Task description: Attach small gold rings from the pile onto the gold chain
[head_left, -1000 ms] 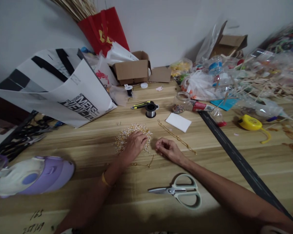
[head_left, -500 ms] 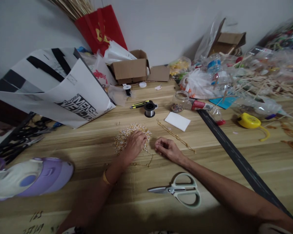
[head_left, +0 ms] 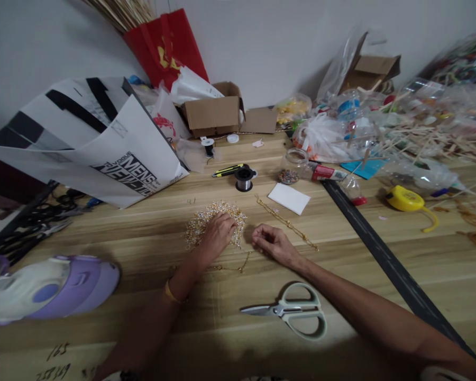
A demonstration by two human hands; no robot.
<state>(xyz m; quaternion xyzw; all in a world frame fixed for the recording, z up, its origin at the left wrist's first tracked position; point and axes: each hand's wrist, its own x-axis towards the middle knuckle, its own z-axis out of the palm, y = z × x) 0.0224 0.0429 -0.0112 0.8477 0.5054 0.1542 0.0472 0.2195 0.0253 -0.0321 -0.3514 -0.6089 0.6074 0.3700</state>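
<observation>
Bead pile: one loose heap of small gold and clear pieces (head_left: 197,226), lying on the wooden table (head_left: 174,338), partly covered by a hand.
Left hand: back uppermost (head_left: 221,231), set over the right part of the heap; fingers curled, tips hidden, so whether they are apart or closed on a piece cannot be told.
Right hand: resting on its side (head_left: 275,242), just right of the heap; fingers curled, thumb close to forefinger (a held piece, if any, is too small to make out).
Near chain: fine, gold (head_left: 232,269), below the heap, running in toward the left forearm.
Far chain: gold, beaded (head_left: 290,225), laid slantwise beyond the right hand.
Scissors: one pair, pale handles (head_left: 278,310), nearest the wearer, not in use.
Wire spool: black-flanged (head_left: 244,183), upright beyond the heap.
Step in hand: by judgement, picking or sorting among the pieces.
Next move: would seem to call for a light fingertip pinch, one piece parted cleanly from its neighbours.
</observation>
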